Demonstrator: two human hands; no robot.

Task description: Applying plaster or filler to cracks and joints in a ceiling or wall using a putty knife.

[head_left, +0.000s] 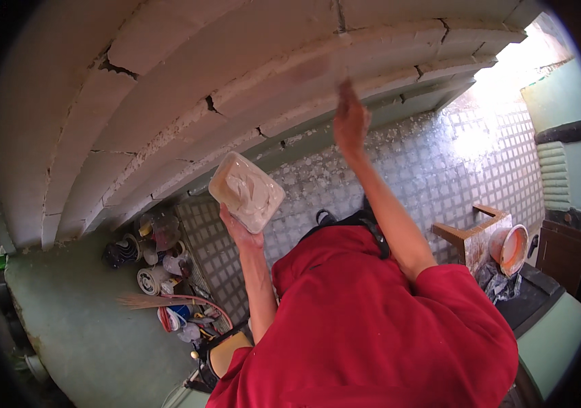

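Observation:
My left hand is closed around the lower edge of a pale rectangular plastic tub. Inside the tub lies smooth, creamy white paste, like filler or plaster. My right hand is raised in front of a structure of large pale blocks. Motion blurs its fingers, which look closed and point up at a block; a faint pale smear just above them hides what they hold. Dark gaps and cracks show at several joints between the blocks, with rough whitish filler along the seams.
Checked floor tiles below carry white splatters. At left stand several cans, tubs and bags beside a bundle of thin sticks. To the right are a splattered wooden stool, an orange-stained bucket and a dark cabinet top.

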